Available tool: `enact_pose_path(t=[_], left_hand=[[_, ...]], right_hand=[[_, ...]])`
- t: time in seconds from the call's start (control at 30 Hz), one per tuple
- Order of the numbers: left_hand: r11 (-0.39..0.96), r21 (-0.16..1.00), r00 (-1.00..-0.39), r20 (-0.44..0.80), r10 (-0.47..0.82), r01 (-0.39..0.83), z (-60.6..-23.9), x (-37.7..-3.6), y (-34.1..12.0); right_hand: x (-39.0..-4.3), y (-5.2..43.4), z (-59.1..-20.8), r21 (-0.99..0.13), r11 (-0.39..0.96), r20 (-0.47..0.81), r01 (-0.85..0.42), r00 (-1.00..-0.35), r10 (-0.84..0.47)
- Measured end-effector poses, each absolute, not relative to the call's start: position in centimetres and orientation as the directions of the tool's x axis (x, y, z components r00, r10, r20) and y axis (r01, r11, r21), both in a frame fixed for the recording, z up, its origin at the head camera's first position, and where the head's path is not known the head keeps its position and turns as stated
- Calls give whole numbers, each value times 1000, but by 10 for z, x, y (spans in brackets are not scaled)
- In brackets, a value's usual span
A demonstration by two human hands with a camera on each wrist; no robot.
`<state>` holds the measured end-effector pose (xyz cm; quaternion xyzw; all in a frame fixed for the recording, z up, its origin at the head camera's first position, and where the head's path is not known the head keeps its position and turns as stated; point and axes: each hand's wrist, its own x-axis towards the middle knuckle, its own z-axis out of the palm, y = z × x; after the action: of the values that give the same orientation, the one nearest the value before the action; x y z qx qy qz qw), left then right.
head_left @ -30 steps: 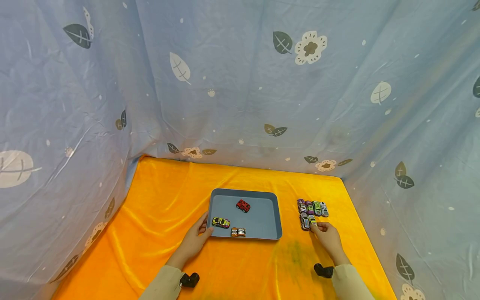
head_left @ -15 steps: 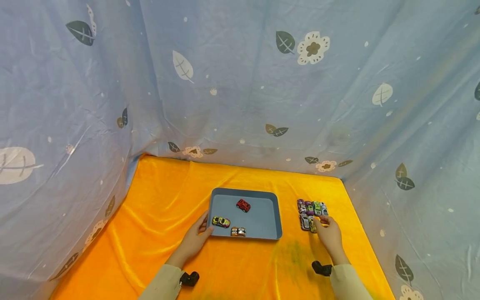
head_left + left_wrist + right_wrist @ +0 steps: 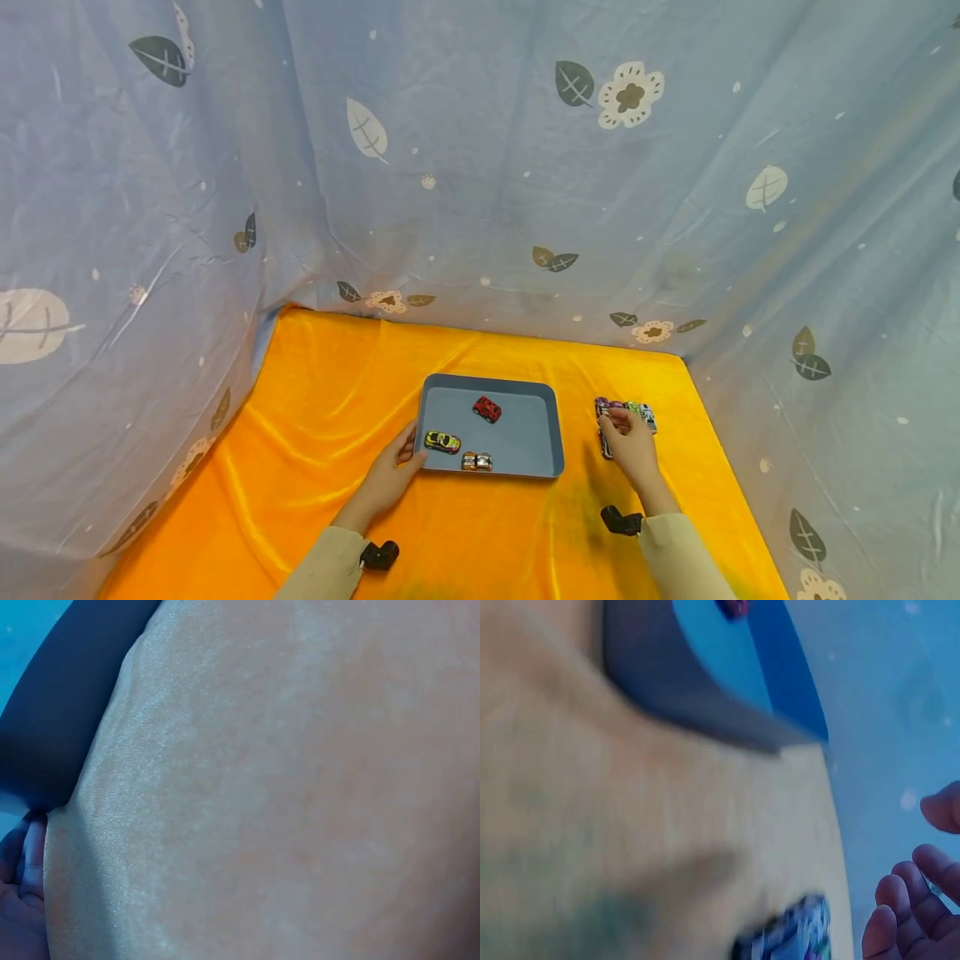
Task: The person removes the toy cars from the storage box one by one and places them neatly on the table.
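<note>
My left hand (image 3: 390,475) grips the left side of a grey-blue tray (image 3: 517,429), its thumb at the rim. Inside lie a red toy car (image 3: 487,409), a yellow one (image 3: 442,442) and an orange-and-silver one (image 3: 477,462). Off to the tray's right, my right hand (image 3: 633,457) is over a cluster of several toy cars (image 3: 648,418), partly covering the front row. In the right wrist view, thumb and fingers (image 3: 907,900) are apart with nothing seen between them. The left wrist view is mostly skin, with the dark tray wall (image 3: 67,705) at its edge.
An orange cloth (image 3: 480,533) with soft folds covers the table. Blue patterned curtains (image 3: 480,208) hang behind and along both sides. A strip of cloth separates the tray from the car cluster.
My right hand has let go of a yellow-green toy car in the cluster's front row and shifted left, now hiding it. The left hand and tray have stayed put.
</note>
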<state>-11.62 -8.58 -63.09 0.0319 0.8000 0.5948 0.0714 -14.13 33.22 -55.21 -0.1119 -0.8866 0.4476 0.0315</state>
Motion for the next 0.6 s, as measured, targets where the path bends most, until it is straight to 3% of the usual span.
enact_pose_path(t=[0.37,0.6], left_hand=[[276,960,-987,-84,136,-44,-631,-116,-84],[257,966,-988,-40,151,1,-629,-116,-85]], right_hand=[[-152,258,-559,-814,579,-4,35,-998,55],[-150,218,-568,-819,573,-81,-20,-985,-150]])
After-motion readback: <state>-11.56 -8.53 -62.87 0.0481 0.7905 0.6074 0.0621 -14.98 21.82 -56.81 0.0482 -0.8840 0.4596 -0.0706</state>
